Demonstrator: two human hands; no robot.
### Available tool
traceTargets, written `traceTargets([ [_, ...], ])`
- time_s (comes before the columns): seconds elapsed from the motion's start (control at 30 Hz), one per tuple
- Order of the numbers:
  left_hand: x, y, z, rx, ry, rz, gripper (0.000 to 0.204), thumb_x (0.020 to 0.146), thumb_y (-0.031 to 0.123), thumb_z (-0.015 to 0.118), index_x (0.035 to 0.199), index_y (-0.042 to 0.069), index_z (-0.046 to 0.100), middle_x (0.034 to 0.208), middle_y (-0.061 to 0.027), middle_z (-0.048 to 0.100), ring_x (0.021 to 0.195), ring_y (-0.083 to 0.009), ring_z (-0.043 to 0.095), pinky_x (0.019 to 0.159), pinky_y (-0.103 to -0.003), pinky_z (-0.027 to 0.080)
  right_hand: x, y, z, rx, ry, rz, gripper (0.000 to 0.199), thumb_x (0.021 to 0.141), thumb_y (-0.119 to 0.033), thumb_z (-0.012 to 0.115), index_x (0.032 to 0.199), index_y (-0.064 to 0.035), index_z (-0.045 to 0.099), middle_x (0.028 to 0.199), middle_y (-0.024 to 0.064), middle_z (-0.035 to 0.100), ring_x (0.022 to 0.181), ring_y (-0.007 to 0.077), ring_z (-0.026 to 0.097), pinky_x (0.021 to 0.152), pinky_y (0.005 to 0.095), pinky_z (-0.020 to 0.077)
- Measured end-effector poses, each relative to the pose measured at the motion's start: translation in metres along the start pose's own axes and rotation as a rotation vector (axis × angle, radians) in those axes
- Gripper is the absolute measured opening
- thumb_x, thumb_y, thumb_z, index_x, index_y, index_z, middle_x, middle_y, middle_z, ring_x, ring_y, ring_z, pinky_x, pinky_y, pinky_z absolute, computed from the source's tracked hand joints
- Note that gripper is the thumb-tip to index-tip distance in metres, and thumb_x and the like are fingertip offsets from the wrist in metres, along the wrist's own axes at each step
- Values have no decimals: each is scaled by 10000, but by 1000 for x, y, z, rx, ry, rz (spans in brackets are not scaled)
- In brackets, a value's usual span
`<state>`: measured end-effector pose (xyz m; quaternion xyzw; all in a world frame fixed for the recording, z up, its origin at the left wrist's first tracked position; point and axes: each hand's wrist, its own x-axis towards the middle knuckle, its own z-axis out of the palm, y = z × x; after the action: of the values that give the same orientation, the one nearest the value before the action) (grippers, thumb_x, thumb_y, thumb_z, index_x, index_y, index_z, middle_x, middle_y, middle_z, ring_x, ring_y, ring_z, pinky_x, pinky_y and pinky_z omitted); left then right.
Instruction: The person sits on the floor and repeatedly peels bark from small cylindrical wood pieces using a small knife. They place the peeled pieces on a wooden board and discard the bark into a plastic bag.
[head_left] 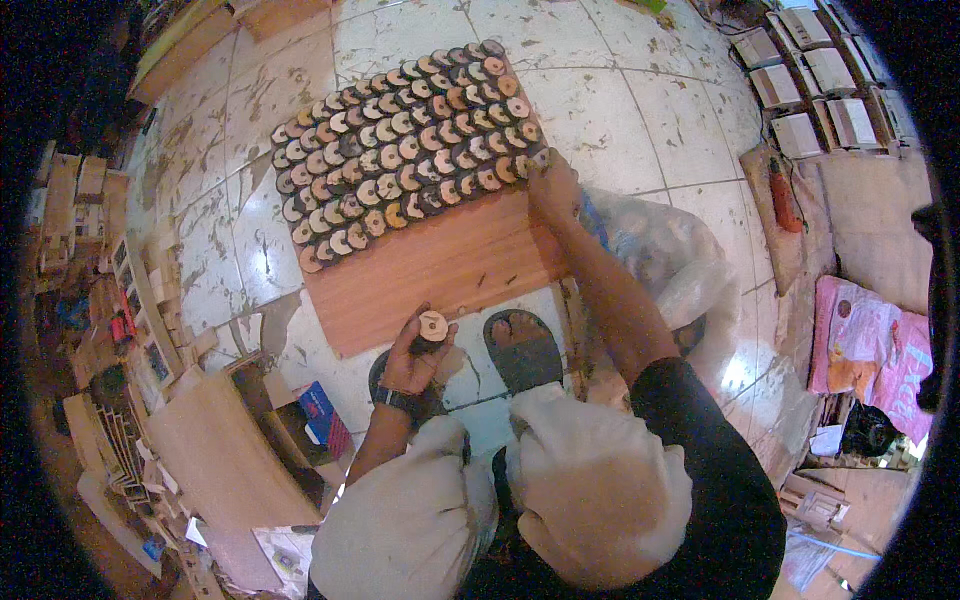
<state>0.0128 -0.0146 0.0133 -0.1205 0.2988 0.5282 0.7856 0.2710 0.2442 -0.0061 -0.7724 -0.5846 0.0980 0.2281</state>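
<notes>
A reddish-brown wooden board (440, 265) lies on the floor in front of me. Rows of overlapping round discs (390, 157), pale wood and dark, each with a small centre hole, cover its far part. My left hand (412, 362), a band at its wrist, is closed around a pale round wooden disc (433, 326) just off the board's near edge; whether more discs sit beneath it is hidden. At the right end of the nearest row, my right hand (555, 187) has its fingers bent together against the last discs. What they pinch cannot be made out.
Two small dark slivers (497, 280) lie on the board's bare part. A clear plastic bag (665, 250) with contents stands right of it. Cardboard boxes (225, 440) crowd the left. At right are a red-orange tool (784, 197), a pink package (870, 350) and stacked pale blocks (815, 80).
</notes>
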Motion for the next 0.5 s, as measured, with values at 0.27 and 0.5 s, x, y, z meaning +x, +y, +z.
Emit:
traceTargets([
  [0.27, 4, -4, -4, -28, 3, 14, 405, 888, 206, 600, 1256, 63, 505, 1192, -138, 549, 1130, -375, 528, 957, -467, 476, -5, -5, -25, 16, -160, -41, 443, 834, -363, 608, 1154, -61, 563, 997, 211, 642, 928, 419, 604, 804, 490, 475],
  [0.5, 2, 3, -9, -103, -155, 39, 384, 902, 238, 574, 1226, 38, 523, 1199, -147, 569, 1136, -347, 534, 963, -484, 470, -63, 16, -45, 200, -303, -317, 274, 824, -253, 597, 987, -33, 607, 959, 201, 619, 900, 369, 590, 780, 451, 476],
])
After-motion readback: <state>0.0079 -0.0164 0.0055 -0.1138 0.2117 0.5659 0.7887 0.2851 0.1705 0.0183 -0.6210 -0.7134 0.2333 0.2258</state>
